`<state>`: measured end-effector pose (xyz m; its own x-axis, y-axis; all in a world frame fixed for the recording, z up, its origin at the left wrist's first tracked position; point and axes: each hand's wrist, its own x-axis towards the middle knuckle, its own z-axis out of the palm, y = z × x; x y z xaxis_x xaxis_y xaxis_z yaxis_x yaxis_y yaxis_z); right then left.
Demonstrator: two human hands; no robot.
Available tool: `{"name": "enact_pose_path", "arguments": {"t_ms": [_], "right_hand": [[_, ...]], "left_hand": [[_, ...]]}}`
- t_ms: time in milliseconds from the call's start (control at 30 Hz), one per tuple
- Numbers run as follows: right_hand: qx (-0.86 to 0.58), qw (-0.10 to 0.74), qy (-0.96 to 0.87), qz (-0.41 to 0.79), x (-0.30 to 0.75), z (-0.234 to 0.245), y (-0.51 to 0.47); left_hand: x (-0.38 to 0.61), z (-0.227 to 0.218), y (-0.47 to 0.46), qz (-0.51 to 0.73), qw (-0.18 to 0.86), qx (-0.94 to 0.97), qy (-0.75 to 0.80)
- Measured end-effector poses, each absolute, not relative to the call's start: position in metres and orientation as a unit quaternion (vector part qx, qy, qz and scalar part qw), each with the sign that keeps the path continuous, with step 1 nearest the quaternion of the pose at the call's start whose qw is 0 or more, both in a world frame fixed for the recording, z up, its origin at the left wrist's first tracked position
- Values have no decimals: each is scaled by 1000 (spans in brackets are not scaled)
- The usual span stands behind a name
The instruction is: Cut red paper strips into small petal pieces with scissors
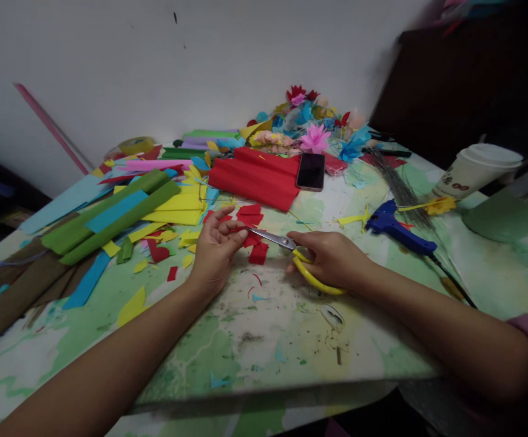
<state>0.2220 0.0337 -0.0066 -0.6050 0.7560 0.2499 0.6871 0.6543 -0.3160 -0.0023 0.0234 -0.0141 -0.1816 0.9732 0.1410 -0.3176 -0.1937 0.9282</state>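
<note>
Right hand [332,255]: curled round scissors [286,241]
Left hand [217,249]: half-curled at blades [266,235], hold unclear
Handles [313,280]: likely stiff, best grip

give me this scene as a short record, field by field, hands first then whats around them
right hand: holding scissors by the yellow handles
left hand: fingertips at the blade tips; anything pinched there is too small to tell
between and beyond hands: red paper pieces
left side: green paper, yellow sheets
back: red sheet, phone at its right edge, pink paper flower
right side: blue glue gun, lidded cup
</note>
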Motion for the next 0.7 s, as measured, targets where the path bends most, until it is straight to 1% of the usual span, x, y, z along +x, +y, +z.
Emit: {"name": "enact_pose_path", "arguments": {"t_ms": [233, 700], "right_hand": [[-409, 177, -891, 90, 222, -7, 34], [-420, 174, -885, 100, 221, -4, 32]], "left_hand": [[-4, -15, 25, 656, 458, 436, 412], [-5, -14, 25, 660, 457, 429, 414]]}}
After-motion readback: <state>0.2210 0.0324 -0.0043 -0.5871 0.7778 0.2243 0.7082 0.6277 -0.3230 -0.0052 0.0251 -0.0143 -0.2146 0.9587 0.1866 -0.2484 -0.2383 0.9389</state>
